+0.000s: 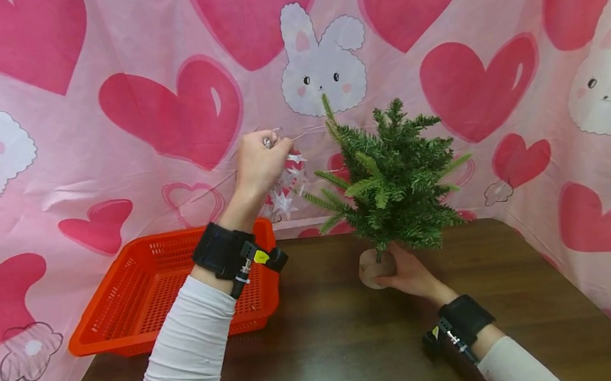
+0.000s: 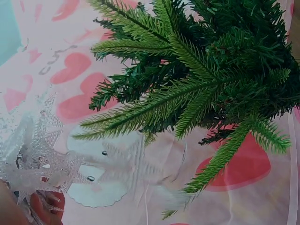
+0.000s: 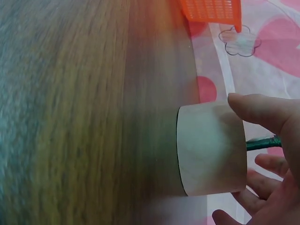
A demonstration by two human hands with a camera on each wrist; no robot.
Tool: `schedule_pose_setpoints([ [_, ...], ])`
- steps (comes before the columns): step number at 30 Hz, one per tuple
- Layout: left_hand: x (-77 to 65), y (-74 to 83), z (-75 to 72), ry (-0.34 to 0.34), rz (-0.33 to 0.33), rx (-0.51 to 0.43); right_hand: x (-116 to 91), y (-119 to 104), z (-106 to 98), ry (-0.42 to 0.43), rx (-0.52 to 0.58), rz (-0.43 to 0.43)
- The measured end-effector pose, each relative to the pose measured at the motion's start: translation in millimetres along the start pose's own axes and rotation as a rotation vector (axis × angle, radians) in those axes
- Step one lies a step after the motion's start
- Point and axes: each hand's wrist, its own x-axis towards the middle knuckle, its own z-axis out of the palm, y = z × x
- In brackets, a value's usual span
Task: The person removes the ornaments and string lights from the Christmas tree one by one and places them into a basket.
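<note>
My left hand [image 1: 261,161] is raised left of a small artificial Christmas tree [image 1: 398,175]. It grips a bunched string of clear star lights [image 1: 283,202], whose stars dangle below the fingers. A thin wire runs from this hand to the light-green branch at the tree's top left. In the left wrist view, the clear stars [image 2: 42,159] crowd around the fingertips, left of the branches [image 2: 187,93]. With thumb and fingers, my right hand [image 1: 410,272] holds the tree's round pale base [image 3: 211,147]. Whether the base touches the tabletop is hard to tell.
An orange plastic basket [image 1: 124,257] with a slotted wall stands on the left of the brown wooden table [image 1: 332,347], behind my left forearm. A pink cloth [image 1: 274,95] with hearts and rabbits hangs behind the table and along both sides.
</note>
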Motion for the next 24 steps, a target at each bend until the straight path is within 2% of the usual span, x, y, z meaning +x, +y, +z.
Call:
schedule_pose_setpoints([
  [7,-1.7,-0.7,0.2,-0.075,-0.020,0.046,3,-1,6,0.058,0.025,-0.014],
  [14,-0.5,-7.2,2.8,-0.141,-0.047,-0.150,4,-1,9,0.053,0.026,0.006],
  [16,0.0,-8.1,3.5,-0.142,-0.061,-0.172,4,-1,10,0.051,0.025,0.006],
  [19,0.8,-8.7,4.1,-0.150,-0.050,-0.146,4,-1,11,0.055,0.022,0.016],
  [24,-1.3,-8.8,1.7,-0.169,-0.043,-0.021,5,-3,14,0.078,0.057,0.028],
])
